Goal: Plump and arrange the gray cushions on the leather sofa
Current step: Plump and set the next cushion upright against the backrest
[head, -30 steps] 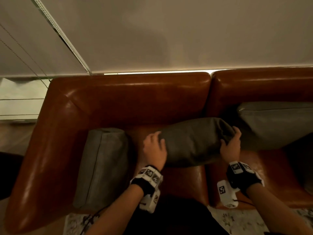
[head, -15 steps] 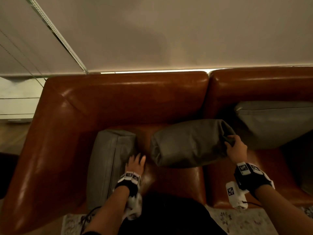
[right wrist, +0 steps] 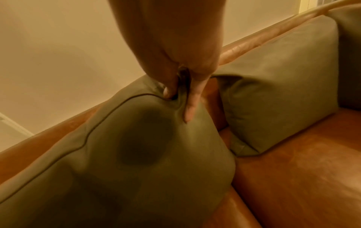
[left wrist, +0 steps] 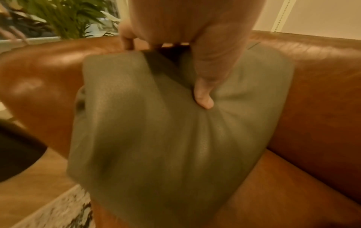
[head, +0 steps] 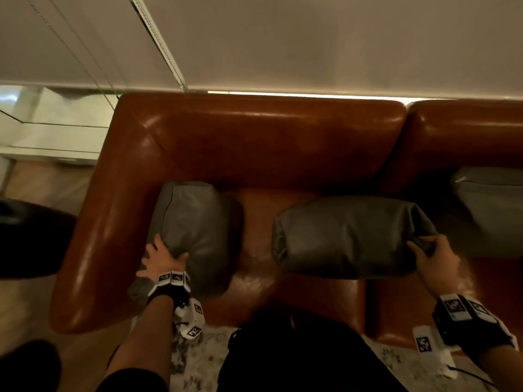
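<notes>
Left hand [head: 162,260] grips the near end of a gray cushion [head: 192,230] propped against the armrest of the brown leather sofa [head: 254,142], thumb dug into its face, while right hand [head: 435,257] pinches a corner of the middle gray cushion [head: 348,236] lying on the sofa's seat, beside a third cushion [head: 492,210] against the sofa's backrest.

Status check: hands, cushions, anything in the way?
Left hand grips the end cushion by the armrest. Right hand pinches the middle cushion corner. Third cushion close on the right.
</notes>
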Demonstrator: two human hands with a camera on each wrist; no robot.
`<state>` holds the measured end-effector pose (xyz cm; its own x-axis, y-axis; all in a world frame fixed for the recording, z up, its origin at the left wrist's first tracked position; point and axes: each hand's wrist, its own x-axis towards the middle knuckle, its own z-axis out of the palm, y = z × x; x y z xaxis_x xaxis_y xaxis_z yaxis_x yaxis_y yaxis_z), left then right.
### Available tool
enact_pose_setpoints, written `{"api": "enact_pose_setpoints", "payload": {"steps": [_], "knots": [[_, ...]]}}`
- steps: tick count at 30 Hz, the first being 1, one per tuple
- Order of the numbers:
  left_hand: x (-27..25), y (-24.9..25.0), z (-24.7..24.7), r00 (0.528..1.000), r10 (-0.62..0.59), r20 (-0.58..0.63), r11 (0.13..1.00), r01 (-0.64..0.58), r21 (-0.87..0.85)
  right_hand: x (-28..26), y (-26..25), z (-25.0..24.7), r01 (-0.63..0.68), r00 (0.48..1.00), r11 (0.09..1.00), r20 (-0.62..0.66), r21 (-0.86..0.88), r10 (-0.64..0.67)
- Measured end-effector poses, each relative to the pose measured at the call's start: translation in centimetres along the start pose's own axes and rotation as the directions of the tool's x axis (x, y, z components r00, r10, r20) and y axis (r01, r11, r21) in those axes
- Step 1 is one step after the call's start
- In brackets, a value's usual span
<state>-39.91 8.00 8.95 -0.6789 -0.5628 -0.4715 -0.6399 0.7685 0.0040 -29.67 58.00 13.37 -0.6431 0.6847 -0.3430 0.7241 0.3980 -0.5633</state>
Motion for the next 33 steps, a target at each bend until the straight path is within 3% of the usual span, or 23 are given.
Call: {"api": "enact_pose_setpoints", "payload": {"steps": [5,9,12,14,16,18,20,21,23,24,27,31,33], "knots": [[0.8,0.0,-1.5,0.993,0.112,-0.043,0.993,-0.110,0.032,-0.7,-3.9,0.5,0.187,0.981,0.975,0.021,0.120,-0.191],[1.6,0.1,-2.7,0.980,0.171,-0.103,0.983,-0.162,0.090,-3.3,-9.6,0.8,0.303,0.891,0.865,0.203,0.401,-0.406],[2.8,0.1,-2.9,0.995,0.086,0.051,0.993,-0.090,0.083,-5.2,-13.2,1.1,0.284,0.809,0.735,0.257,0.615,-0.528],[3.0,0.6,-2.3,0.992,0.044,0.116,0.998,-0.048,0.032,-5.5,-14.4,1.4,0.248,0.787,0.677,0.263,0.693,-0.558],[2.3,1.3,-1.3,0.993,0.072,0.095,0.997,-0.070,-0.029,-5.3,-14.5,1.2,0.162,0.799,0.635,0.277,0.756,-0.534],[0.9,2.0,-0.4,0.980,0.196,-0.027,0.980,-0.196,-0.023,-4.7,-13.1,1.3,0.063,0.833,0.612,0.296,0.789,-0.468],[-0.7,2.9,0.7,0.911,0.355,-0.208,0.909,-0.388,-0.149,-3.8,-10.6,2.0,-0.022,0.896,0.664,0.309,0.748,-0.319],[-1.8,3.7,1.0,0.883,0.395,-0.255,0.834,-0.461,-0.302,-3.0,-8.5,2.8,-0.054,0.923,0.713,0.307,0.699,-0.231],[-4.3,5.8,1.7,0.881,0.432,-0.191,0.649,-0.451,-0.613,-1.5,-4.4,4.3,-0.109,0.956,0.850,0.289,0.515,-0.053],[-5.3,6.8,2.1,0.867,0.483,-0.121,0.602,-0.429,-0.674,-1.0,-2.9,4.8,-0.116,0.961,0.913,0.275,0.391,0.004],[-6.9,9.4,3.3,0.774,0.628,-0.083,0.575,-0.533,-0.620,-0.2,-2.1,4.8,-0.091,0.977,0.991,0.201,0.099,0.070],[-6.2,11.7,3.3,0.827,0.543,-0.147,0.636,-0.519,-0.571,0.6,-2.9,4.5,0.055,0.989,0.989,0.147,-0.136,-0.035],[-5.3,12.4,2.7,0.808,0.560,-0.183,0.649,-0.565,-0.509,1.0,-3.2,4.4,0.137,0.984,0.951,0.149,-0.277,-0.099]]}}
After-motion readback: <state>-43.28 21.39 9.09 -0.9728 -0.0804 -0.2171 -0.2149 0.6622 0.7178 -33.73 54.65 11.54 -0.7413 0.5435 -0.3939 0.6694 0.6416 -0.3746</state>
